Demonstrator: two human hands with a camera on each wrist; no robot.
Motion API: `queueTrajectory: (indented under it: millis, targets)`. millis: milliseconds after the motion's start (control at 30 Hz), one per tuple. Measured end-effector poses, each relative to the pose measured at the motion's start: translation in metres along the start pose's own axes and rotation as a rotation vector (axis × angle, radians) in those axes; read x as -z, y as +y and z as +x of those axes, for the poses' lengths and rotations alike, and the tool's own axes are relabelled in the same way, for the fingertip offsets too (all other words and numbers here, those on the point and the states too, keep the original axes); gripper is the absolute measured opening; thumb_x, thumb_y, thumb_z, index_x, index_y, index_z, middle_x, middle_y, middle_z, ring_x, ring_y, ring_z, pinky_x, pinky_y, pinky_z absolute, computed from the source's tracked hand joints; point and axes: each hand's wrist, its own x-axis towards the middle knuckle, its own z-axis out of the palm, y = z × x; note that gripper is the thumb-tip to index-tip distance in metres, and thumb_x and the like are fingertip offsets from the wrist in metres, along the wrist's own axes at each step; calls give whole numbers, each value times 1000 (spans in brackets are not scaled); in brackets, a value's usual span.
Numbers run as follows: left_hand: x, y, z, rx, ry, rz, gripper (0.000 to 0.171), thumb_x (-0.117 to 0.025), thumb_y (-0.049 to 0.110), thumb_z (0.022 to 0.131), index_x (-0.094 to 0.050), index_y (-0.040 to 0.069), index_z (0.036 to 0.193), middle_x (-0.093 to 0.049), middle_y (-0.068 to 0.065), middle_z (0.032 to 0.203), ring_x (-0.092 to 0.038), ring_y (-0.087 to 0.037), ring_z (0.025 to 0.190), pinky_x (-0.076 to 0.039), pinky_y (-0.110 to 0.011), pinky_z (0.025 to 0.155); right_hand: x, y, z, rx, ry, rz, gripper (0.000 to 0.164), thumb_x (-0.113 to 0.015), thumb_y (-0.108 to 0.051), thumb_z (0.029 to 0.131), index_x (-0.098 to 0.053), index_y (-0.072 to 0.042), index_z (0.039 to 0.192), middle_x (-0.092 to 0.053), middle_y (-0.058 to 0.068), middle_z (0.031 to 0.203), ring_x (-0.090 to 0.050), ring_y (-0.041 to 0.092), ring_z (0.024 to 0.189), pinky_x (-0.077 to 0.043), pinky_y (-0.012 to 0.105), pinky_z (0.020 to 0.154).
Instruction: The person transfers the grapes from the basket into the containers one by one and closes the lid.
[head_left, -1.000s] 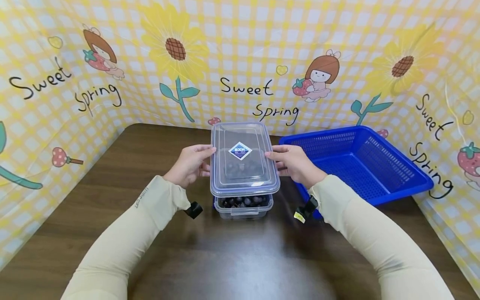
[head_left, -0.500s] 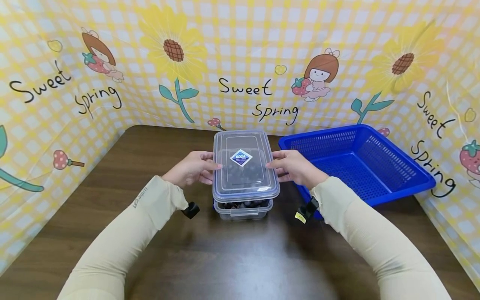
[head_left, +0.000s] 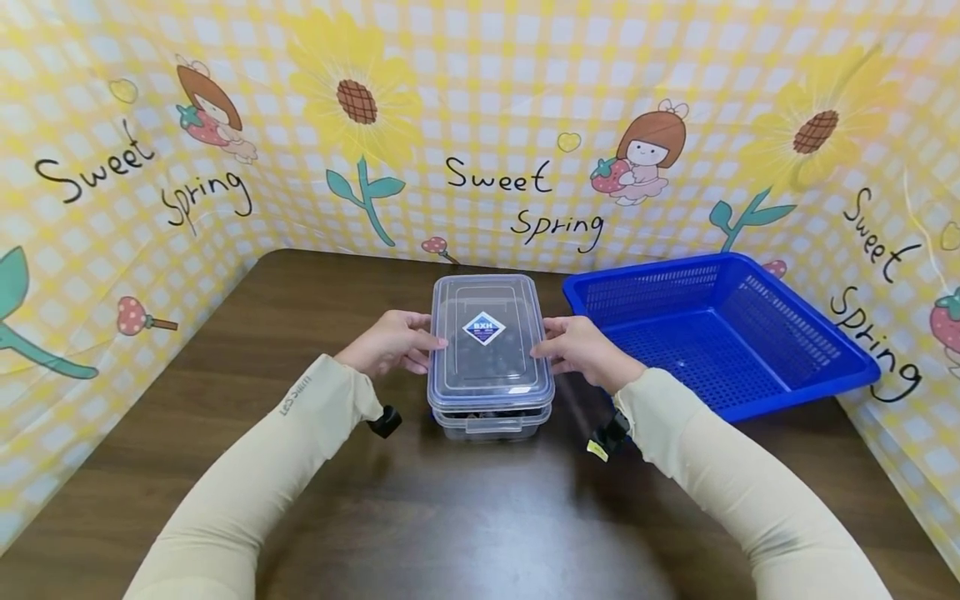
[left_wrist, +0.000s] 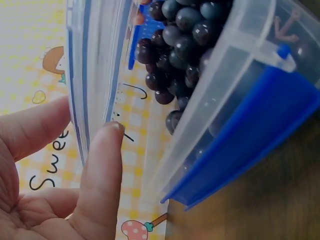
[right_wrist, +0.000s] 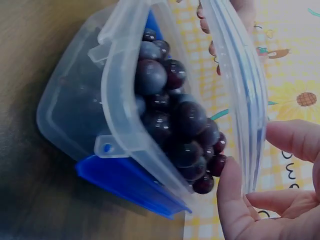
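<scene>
A clear plastic lid [head_left: 487, 367] with a blue seal and a diamond sticker hangs level over a clear food container [head_left: 501, 427]. My left hand [head_left: 393, 342] pinches the lid's left edge between thumb and fingers. On the opposite edge, my right hand [head_left: 585, 350] pinches it the same way. Dark grapes [left_wrist: 185, 35] heap up above the container's rim, and both wrist views show a gap between lid and rim. Blue side latches [left_wrist: 250, 135] fold down from the container; one latch [right_wrist: 130, 182] shows in the right wrist view too.
To the right, a blue perforated plastic basket [head_left: 705, 358] sits on the dark wooden table [head_left: 337, 500]. A yellow checked cloth [head_left: 480, 92] with flowers and lettering walls the table's back and sides.
Both hands have lowered the lid toward the container and brought it slightly nearer the body. Less of the grapes shows in the head view. The basket stays put.
</scene>
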Motion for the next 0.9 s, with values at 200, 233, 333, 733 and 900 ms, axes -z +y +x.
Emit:
queueTrajectory:
  millis: [200, 233, 333, 733, 900]
  targets:
    - [-3, -6, 5, 8, 8, 6, 70, -63, 4, 91, -24, -8, 148, -68, -4, 75, -62, -11, 54, -55, -25, 54, -4, 6, 0, -7, 22, -57, 63, -62, 2, 88, -34, 6, 145, -55, 26, 129, -63, 27, 100, -54, 43, 84]
    - [-3, -7, 5, 12, 8, 3, 71, -63, 3, 91, -22, -7, 148, -68, -4, 75, -62, -11, 54, -54, -24, 54, -5, 6, 0, 0, 19, -66, 62, -61, 2, 88, -35, 7, 144, -54, 26, 130, -62, 29, 104, -53, 44, 84]
    - [-4, -10, 6, 13, 7, 0, 73, -63, 3, 91, -21, -7, 149, -68, -5, 76, -61, -11, 54, -54, -24, 54, -8, 9, 0, 25, 14, -102, 60, -60, 3, 88, -36, 8, 143, -54, 28, 130, -60, 34, 110, -53, 46, 84]
    - [-5, -15, 11, 51, 12, 2, 77, -63, 6, 93, -16, 5, 153, -66, -12, 88, -60, -14, 51, -53, -24, 50, -18, 14, -6, 112, 103, -356, 54, -56, -4, 93, -38, 5, 143, -61, 25, 122, -68, 29, 91, -58, 37, 65]
    - [-4, -16, 14, 78, 10, 28, 73, -61, 8, 94, -19, 8, 153, -62, -19, 103, -61, -14, 50, -52, -24, 47, -25, 16, -10, 171, 187, -609, 48, -57, -12, 96, -44, 8, 138, -56, 25, 128, -65, 26, 90, -55, 36, 69]
